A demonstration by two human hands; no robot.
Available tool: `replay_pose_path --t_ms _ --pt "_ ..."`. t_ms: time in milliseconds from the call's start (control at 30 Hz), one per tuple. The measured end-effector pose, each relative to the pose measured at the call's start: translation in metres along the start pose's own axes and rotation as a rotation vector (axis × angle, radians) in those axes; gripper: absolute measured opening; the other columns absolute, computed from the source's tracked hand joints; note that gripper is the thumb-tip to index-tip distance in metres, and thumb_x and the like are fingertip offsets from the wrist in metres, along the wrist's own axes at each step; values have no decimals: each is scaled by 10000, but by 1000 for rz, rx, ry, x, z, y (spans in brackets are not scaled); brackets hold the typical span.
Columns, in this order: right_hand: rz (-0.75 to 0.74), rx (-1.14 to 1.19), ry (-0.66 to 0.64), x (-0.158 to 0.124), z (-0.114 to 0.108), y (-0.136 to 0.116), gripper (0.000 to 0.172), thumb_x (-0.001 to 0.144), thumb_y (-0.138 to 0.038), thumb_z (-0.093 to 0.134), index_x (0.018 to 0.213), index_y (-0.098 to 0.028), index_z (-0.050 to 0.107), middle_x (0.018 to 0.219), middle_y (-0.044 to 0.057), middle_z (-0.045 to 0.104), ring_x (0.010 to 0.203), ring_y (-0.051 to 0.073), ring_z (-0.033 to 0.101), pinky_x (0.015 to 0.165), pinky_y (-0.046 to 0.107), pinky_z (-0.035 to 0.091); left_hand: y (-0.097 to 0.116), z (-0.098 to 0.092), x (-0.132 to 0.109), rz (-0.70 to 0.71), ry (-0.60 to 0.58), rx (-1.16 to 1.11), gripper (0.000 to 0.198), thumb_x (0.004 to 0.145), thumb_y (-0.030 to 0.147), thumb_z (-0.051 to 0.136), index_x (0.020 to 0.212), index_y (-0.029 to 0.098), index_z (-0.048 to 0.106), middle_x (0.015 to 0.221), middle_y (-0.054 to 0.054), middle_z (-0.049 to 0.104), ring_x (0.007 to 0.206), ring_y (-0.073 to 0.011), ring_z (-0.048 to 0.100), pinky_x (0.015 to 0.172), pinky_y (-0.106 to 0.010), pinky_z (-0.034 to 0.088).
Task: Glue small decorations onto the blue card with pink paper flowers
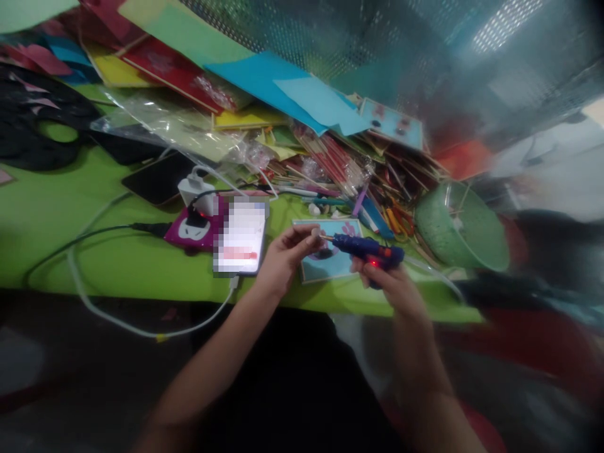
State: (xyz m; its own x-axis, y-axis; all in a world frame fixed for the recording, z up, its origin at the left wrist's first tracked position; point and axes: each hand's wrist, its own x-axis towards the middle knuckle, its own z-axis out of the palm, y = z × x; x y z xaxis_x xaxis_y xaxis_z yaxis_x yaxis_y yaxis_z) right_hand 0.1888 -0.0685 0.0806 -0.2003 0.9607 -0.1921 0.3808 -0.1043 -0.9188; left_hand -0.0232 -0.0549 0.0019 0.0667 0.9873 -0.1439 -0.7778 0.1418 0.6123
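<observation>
My right hand (384,280) is wrapped round a blue hot glue gun (365,250) with a red light glowing on its body. The nozzle points left and meets, or nearly meets, a small pale piece (316,233) pinched in the fingertips of my left hand (285,255). That piece is too small to name. Below both hands a light-blue picture card (314,270) with pink and dark shapes lies on the green tabletop, partly covered by my hands and the glue gun.
Left of my hands are a lit phone (245,239) on a white cable, a purple power strip (177,229) and a dark phone (158,179). Coloured sheets (283,82), sticks and tools are heaped behind. A green bowl (434,220) stands right; the table's front edge runs close below.
</observation>
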Motion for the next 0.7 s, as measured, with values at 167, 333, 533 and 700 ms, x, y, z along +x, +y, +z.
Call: replay_pose_path --t_ms 167,333,533,700 --pt "15 2 25 2 1 1 382 763 -565 788 807 -190 733 782 38 700 569 127 537 573 302 450 -1 -1 0 8 -11 -1 266 768 295 857 995 191 768 923 -48 777 846 -159 730 868 -323 597" --pt "2 -20 47 2 2 0 374 778 -555 777 799 -186 723 739 33 681 555 120 527 552 291 446 0 0 -1 8 -15 4 249 762 299 860 969 193 769 885 -43 773 825 -163 730 854 -333 605" --pt "18 -22 36 -1 1 1 358 788 -537 774 792 -183 719 755 40 689 572 122 537 559 289 453 0 0 0 9 -5 4 257 757 301 861 971 193 769 922 -49 775 832 -162 729 865 -336 598" --pt "12 -29 32 1 2 -1 367 787 -544 771 794 -182 715 738 41 686 575 128 533 577 298 458 0 0 0 7 -12 2 275 734 308 879 960 189 776 904 -52 777 817 -166 731 850 -337 599"
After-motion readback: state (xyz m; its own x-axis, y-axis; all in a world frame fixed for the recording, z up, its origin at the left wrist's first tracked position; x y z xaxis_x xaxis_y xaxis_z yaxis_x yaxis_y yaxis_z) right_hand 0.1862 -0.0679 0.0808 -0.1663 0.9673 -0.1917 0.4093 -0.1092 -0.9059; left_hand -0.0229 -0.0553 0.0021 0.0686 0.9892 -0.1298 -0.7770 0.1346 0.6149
